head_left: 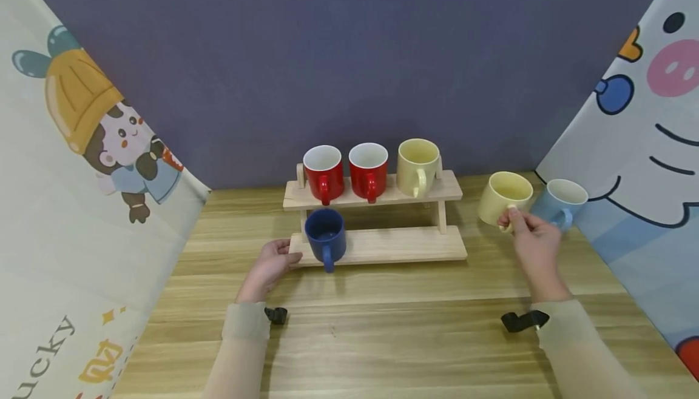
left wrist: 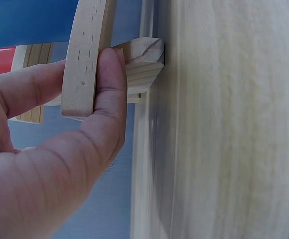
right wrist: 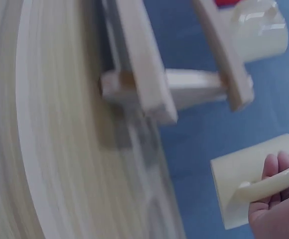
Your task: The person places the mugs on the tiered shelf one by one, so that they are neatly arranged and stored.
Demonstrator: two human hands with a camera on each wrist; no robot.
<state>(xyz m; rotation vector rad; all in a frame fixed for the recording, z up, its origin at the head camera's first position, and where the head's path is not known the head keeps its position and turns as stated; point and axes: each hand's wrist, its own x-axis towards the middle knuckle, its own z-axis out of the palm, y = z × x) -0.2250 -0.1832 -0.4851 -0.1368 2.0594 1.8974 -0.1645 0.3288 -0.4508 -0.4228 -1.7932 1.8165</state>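
Note:
On the left, my left hand pinches the left end of the two-tier wooden rack's lower board, thumb and fingers on opposite faces. A dark blue mug stands on that board beside the fingers, its handle toward me. To the right of the rack, my right hand holds a pale yellow mug by its handle. The mug's base looks raised off the table in the right wrist view. Behind that hand is a light blue mug, partly hidden by it.
The rack's upper board carries a red mug, another red mug and a yellow mug. A dark blue-grey wall rises behind the wooden table. Printed panels stand at both sides.

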